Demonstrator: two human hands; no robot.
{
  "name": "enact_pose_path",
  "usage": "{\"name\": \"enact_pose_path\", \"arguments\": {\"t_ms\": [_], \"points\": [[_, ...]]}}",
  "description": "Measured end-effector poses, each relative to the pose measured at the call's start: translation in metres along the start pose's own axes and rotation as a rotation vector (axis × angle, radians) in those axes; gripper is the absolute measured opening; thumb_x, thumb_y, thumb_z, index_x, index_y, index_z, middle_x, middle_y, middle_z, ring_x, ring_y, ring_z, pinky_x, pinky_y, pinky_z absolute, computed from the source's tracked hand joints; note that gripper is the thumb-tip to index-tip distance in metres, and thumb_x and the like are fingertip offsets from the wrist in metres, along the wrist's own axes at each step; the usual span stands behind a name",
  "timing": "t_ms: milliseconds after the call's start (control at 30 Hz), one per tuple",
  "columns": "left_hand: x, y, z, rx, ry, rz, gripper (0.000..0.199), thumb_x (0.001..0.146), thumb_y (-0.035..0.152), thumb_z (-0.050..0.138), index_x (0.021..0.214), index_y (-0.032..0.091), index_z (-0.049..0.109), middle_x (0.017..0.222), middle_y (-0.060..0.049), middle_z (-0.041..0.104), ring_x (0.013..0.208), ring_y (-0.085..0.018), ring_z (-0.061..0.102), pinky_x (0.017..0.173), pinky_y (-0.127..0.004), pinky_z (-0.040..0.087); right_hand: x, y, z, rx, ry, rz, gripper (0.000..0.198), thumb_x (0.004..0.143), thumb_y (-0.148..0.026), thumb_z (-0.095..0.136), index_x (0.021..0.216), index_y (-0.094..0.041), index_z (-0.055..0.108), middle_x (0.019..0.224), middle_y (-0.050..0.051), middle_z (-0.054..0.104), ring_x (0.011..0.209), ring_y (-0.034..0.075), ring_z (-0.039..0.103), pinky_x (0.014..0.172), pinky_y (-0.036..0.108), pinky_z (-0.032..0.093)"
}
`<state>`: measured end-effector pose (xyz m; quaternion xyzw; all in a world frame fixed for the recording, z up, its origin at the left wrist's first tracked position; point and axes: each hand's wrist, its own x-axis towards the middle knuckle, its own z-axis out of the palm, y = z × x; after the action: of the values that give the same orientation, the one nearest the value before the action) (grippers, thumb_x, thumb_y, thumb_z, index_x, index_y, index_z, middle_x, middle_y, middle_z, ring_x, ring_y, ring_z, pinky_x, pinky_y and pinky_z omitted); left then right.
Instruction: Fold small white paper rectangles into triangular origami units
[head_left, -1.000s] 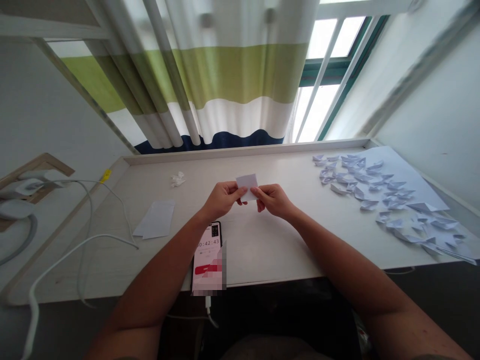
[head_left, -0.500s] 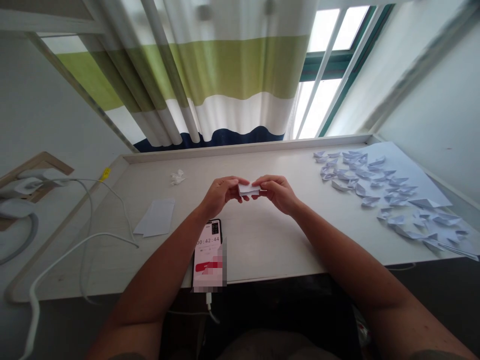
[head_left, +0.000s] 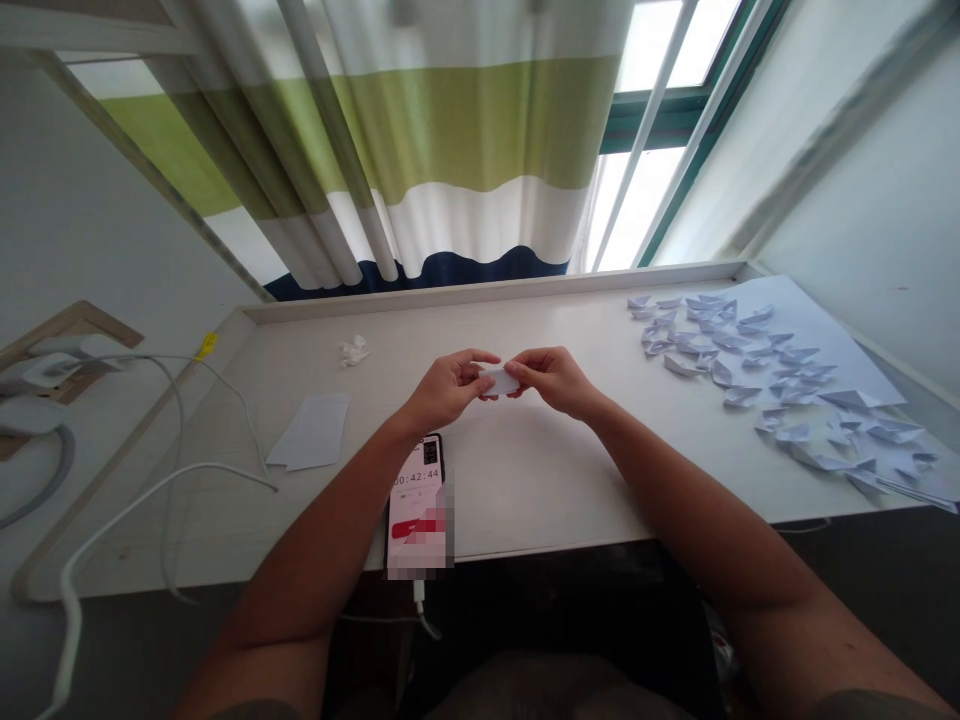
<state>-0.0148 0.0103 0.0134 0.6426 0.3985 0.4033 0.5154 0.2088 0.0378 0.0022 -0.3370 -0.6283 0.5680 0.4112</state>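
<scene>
Between my two hands, above the middle of the white table [head_left: 525, 470], is a small folded piece of white paper [head_left: 498, 380]. My left hand [head_left: 448, 388] pinches its left end, the thumb lying on the near face and the index finger lifted above the top edge. At the upper right, the thumb and fingers of my right hand [head_left: 553, 378] are closed on the paper. Part of the sheet is hidden behind the fingers. Many small folded paper boats [head_left: 741, 396] lie on the right side of the table.
A phone [head_left: 415, 500] with a running timer lies by my left forearm, a cable plugged in. Flat paper sheets [head_left: 310, 432] and a crumpled tissue [head_left: 354, 350] lie to the left. White cables [head_left: 217, 468] cross the left edge. A large white sheet [head_left: 806, 320] lies under some boats.
The paper has tilted so that its smooth face shows instead of its open folded edge. My left thumb has come down onto the face, and my right fingers have shifted slightly inward.
</scene>
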Motion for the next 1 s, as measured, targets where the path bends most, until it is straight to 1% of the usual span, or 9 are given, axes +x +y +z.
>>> {"name": "enact_pose_path", "arguments": {"t_ms": [100, 200, 300, 400, 500, 600, 733, 833, 1000], "points": [[0.001, -0.003, 0.0, -0.014, 0.014, -0.012, 0.048, 0.084, 0.037, 0.09, 0.123, 0.014, 0.075, 0.085, -0.006, 0.082, 0.08, -0.022, 0.081, 0.081, -0.036, 0.064, 0.0, 0.001, -0.002, -0.065, -0.004, -0.042, 0.057, 0.079, -0.068, 0.089, 0.087, -0.013, 0.082, 0.075, 0.009, 0.079, 0.069, 0.018, 0.071, 0.066, 0.031, 0.058], [0.002, -0.005, 0.0, -0.009, 0.027, -0.041, 0.046, 0.082, 0.041, 0.092, 0.117, 0.013, 0.079, 0.09, -0.009, 0.083, 0.08, -0.022, 0.081, 0.082, -0.038, 0.065, 0.001, 0.004, -0.003, -0.108, -0.013, -0.033, 0.053, 0.083, -0.067, 0.086, 0.087, -0.013, 0.081, 0.074, 0.008, 0.078, 0.069, 0.019, 0.071, 0.066, 0.031, 0.058], [0.002, -0.005, -0.001, 0.038, 0.022, -0.054, 0.042, 0.085, 0.047, 0.089, 0.108, 0.013, 0.082, 0.091, -0.011, 0.083, 0.077, -0.021, 0.078, 0.077, -0.037, 0.064, 0.001, 0.007, -0.001, -0.124, -0.024, -0.018, 0.049, 0.086, -0.063, 0.084, 0.085, -0.014, 0.079, 0.073, 0.007, 0.077, 0.068, 0.019, 0.072, 0.066, 0.031, 0.058], [0.002, -0.005, 0.0, 0.072, 0.042, -0.043, 0.041, 0.085, 0.051, 0.088, 0.1, 0.013, 0.084, 0.087, -0.011, 0.082, 0.074, -0.02, 0.075, 0.071, -0.034, 0.061, 0.001, 0.009, 0.002, -0.127, -0.019, -0.026, 0.046, 0.088, -0.06, 0.083, 0.084, -0.015, 0.077, 0.073, 0.007, 0.077, 0.068, 0.019, 0.072, 0.065, 0.03, 0.058], [0.001, -0.003, 0.003, 0.048, 0.104, -0.019, 0.043, 0.08, 0.052, 0.092, 0.095, 0.013, 0.084, 0.085, -0.011, 0.082, 0.075, -0.021, 0.075, 0.072, -0.034, 0.06, -0.001, 0.009, 0.004, -0.124, -0.025, -0.039, 0.05, 0.087, -0.064, 0.082, 0.085, -0.015, 0.077, 0.077, 0.008, 0.079, 0.07, 0.019, 0.073, 0.066, 0.031, 0.059], [0.0, -0.001, 0.006, 0.028, 0.123, -0.023, 0.043, 0.077, 0.052, 0.094, 0.092, 0.014, 0.083, 0.083, -0.01, 0.082, 0.076, -0.021, 0.075, 0.074, -0.035, 0.06, -0.002, 0.007, 0.004, -0.144, -0.042, -0.066, 0.056, 0.086, -0.071, 0.08, 0.085, -0.016, 0.079, 0.077, 0.008, 0.08, 0.069, 0.02, 0.073, 0.067, 0.033, 0.059], [-0.001, 0.003, 0.007, 0.019, 0.116, -0.06, 0.041, 0.074, 0.05, 0.096, 0.085, 0.014, 0.081, 0.079, -0.009, 0.081, 0.072, -0.019, 0.073, 0.073, -0.033, 0.058, -0.004, 0.002, 0.001, -0.211, -0.083, -0.072, 0.059, 0.091, -0.074, 0.073, 0.082, -0.016, 0.078, 0.067, 0.005, 0.075, 0.064, 0.019, 0.073, 0.063, 0.03, 0.055], [-0.001, 0.003, 0.007, 0.024, 0.105, -0.065, 0.043, 0.074, 0.052, 0.096, 0.083, 0.014, 0.08, 0.075, -0.008, 0.08, 0.069, -0.019, 0.072, 0.069, -0.032, 0.057, -0.006, -0.001, 0.0, -0.25, -0.102, -0.064, 0.06, 0.095, -0.074, 0.069, 0.081, -0.016, 0.075, 0.064, 0.004, 0.074, 0.062, 0.019, 0.074, 0.063, 0.029, 0.054], [-0.001, 0.005, 0.005, 0.01, 0.009, -0.101, 0.046, 0.076, 0.056, 0.095, 0.087, 0.013, 0.079, 0.078, -0.009, 0.08, 0.07, -0.021, 0.077, 0.066, -0.032, 0.057, -0.007, -0.001, 0.003, -0.221, -0.089, -0.059, 0.062, 0.093, -0.076, 0.07, 0.083, -0.016, 0.076, 0.064, 0.004, 0.073, 0.058, 0.017, 0.072, 0.061, 0.028, 0.057]]}}
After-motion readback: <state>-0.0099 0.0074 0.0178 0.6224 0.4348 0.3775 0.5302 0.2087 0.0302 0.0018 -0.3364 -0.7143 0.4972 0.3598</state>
